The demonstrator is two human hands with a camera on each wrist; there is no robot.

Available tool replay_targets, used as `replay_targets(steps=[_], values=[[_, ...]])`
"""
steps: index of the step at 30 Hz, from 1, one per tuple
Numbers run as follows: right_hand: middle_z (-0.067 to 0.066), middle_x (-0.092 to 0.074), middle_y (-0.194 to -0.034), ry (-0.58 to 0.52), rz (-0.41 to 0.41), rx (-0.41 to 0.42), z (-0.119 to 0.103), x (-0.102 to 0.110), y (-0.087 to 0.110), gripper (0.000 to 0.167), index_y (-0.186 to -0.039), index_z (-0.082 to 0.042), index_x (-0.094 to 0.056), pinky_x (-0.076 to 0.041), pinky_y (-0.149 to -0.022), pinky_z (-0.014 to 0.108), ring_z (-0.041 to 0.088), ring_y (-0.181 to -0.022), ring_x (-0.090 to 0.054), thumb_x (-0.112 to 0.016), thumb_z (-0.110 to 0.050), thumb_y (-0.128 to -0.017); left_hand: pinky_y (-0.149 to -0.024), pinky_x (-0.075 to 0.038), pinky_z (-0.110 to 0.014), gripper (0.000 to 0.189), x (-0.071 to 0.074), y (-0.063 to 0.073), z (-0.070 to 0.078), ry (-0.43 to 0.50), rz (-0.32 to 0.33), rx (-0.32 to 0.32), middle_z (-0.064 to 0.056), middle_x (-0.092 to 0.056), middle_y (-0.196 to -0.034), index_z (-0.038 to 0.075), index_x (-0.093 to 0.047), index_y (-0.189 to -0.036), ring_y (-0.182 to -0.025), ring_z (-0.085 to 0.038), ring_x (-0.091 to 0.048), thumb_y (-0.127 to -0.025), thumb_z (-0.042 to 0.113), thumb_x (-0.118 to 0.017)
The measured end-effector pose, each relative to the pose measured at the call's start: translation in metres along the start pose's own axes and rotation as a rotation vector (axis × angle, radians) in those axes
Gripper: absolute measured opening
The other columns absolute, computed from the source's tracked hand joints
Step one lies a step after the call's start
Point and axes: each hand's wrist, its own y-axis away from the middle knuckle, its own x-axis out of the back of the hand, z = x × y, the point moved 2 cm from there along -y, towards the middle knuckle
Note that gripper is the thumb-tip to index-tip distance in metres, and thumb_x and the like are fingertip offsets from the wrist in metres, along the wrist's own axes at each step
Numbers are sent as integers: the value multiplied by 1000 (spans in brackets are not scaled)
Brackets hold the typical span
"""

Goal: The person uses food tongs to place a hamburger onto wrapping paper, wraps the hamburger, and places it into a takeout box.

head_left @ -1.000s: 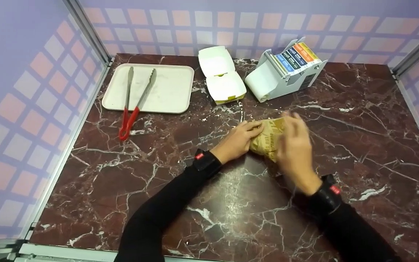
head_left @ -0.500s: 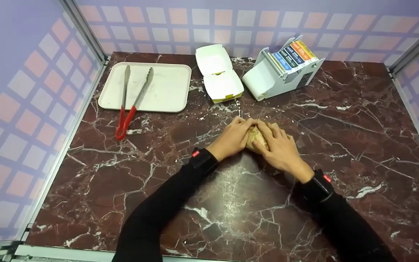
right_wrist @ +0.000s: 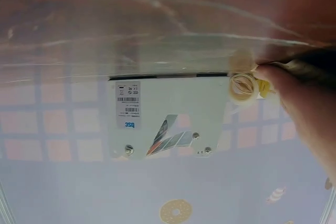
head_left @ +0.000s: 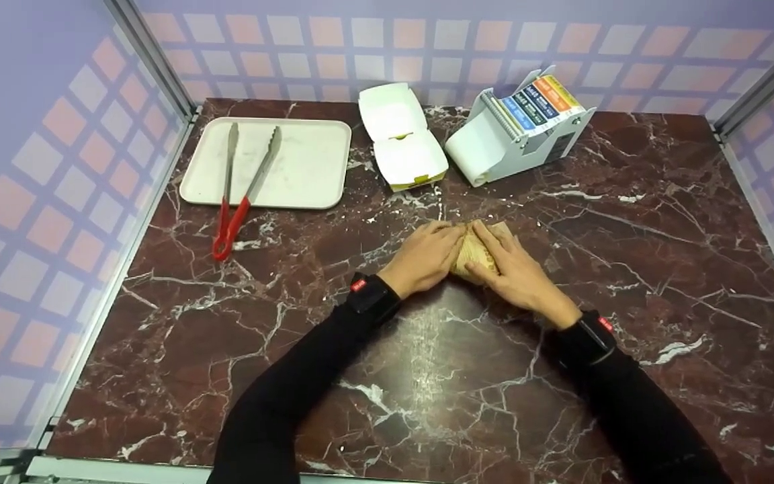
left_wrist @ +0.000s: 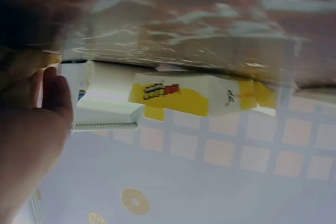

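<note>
A small packet wrapped in printed tan paper [head_left: 474,255] lies on the marbled table between both hands. My left hand [head_left: 422,257] holds its left side, the fingers bent over the edge. My right hand [head_left: 520,272] grips the packet from the right, thumb on the near side and fingers over the top. Much of the wrapper is hidden beneath the hands, and a paper corner sticks up behind the right fingers. In the left wrist view the left hand [left_wrist: 37,140] shows at the edge; the right wrist view catches the right hand [right_wrist: 304,108].
Behind the packet stands an open white-and-yellow clamshell box [head_left: 410,158]. To its right is a label dispenser [head_left: 528,138] with a white roll. A cream tray [head_left: 313,168] lies at back left, with red-handled tongs [head_left: 236,215] resting across its near edge. Patterned walls border the table.
My right hand, blurred over the packet's right part a second ago, has come down onto it and spread over it. The left hand has slid slightly left along its edge.
</note>
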Motion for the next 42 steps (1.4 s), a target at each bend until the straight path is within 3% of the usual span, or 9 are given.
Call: replay_targets(steps=[3, 7, 9, 14, 18, 22, 27, 33, 42], values=[[20, -24, -168, -13, -21, -10, 1, -1, 1, 82, -167, -25, -17, -37, -113, 71, 49, -148, -35, -57, -53, -102, -129, -26, -45, 59, -3, 1, -2, -32, -61, -2, -15, -45, -161, 4, -39, -157, -152, -29, -38, -112, 41, -29], [21, -27, -167, -38, -16, 6, 1, -1, 2, 84, -167, -29, -17, -40, -112, 70, 49, -143, -42, -62, -51, -99, -128, -28, -47, 73, -5, 2, -3, 32, -97, -11, -15, -23, -171, 2, -28, -160, -156, -31, -29, -109, 54, -33], [22, -30, -165, -53, -6, 26, 0, 0, 1, 86, -167, -29, -18, -40, -113, 68, 48, -143, -43, -66, -48, -98, -127, -31, -47, 76, -4, 3, -4, 58, -97, -12, -12, -20, -173, 4, -22, -163, -155, -30, -30, -108, 56, -35], [23, -31, -164, -82, -11, 56, -1, 1, -1, 89, -167, -29, -18, -40, -113, 68, 48, -140, -46, -70, -46, -96, -127, -30, -50, 83, -1, 3, -7, 54, -117, 13, -12, -30, -169, 11, -12, -167, -153, -30, -33, -106, 62, -36], [20, -32, -163, -126, -32, 71, 1, 2, -3, 93, -167, -26, -19, -43, -110, 67, 45, -135, -50, -74, -45, -93, -129, -24, -52, 88, 1, 2, -8, 62, -116, 10, -13, -30, -169, 13, -8, -167, -155, -31, -29, -103, 63, -42], [18, -37, -160, -157, -54, 72, 4, 3, -4, 100, -167, -21, -19, -49, -106, 63, 39, -127, -54, -78, -44, -90, -123, -35, -54, 96, 3, 2, -6, 172, -97, -8, -16, -33, -166, 20, -4, -168, -150, -34, -39, -99, 57, -59], [16, -38, -158, -181, -71, 33, 6, 2, -6, 110, -167, -20, -19, -52, -102, 60, 37, -125, -55, -84, -48, -82, -113, -49, -50, 96, 3, 3, -6, 219, -98, -16, -17, -41, -154, 18, -14, -167, -134, -33, -53, -95, 53, -67], [17, -36, -158, -225, -47, 18, 8, 0, -10, 121, -166, -17, -22, -47, -108, 62, 36, -129, -51, -92, -48, -72, -110, -51, -45, 91, 1, 6, -7, 263, -87, -25, -16, -46, -142, 11, -27, -163, -125, -27, -54, -94, 49, -71], [17, -41, -155, -191, -21, -40, 9, 1, -7, 129, -166, -16, -22, -47, -108, 60, 36, -127, -53, -94, -54, -66, -113, -48, -42, 83, 2, 5, -8, 320, -65, -38, -15, -48, -137, 6, -39, -152, -125, -26, -50, -89, 43, -79]])
